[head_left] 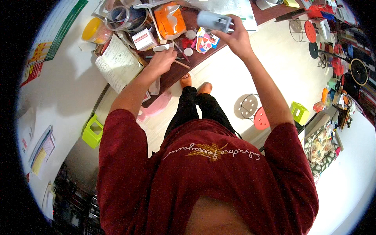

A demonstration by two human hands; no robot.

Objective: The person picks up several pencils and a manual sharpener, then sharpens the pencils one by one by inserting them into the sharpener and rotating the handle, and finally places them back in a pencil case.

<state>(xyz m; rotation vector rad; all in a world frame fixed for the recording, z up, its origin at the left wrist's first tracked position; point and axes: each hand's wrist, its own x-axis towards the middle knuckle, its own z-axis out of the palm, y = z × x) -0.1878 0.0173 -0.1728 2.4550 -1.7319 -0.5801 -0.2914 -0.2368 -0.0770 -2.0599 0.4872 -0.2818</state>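
My right hand is closed round a grey-blue cylindrical container, tipped on its side above the table's edge. Dark marks show on the container near my fingers. Below it lie colourful printed packets on the dark brown table. At the table's front left, my left hand has its fingers curled at a small white oblong thing, which it seems to grip; the fingertips are partly hidden. Close by are thin sticks or pens and a white round disc.
Behind my left hand stand a white box, an orange tissue pack, a clear round tub and a yellow-lidded jar. An open notebook overhangs the left side. A red-topped stool and green stools stand on the floor.
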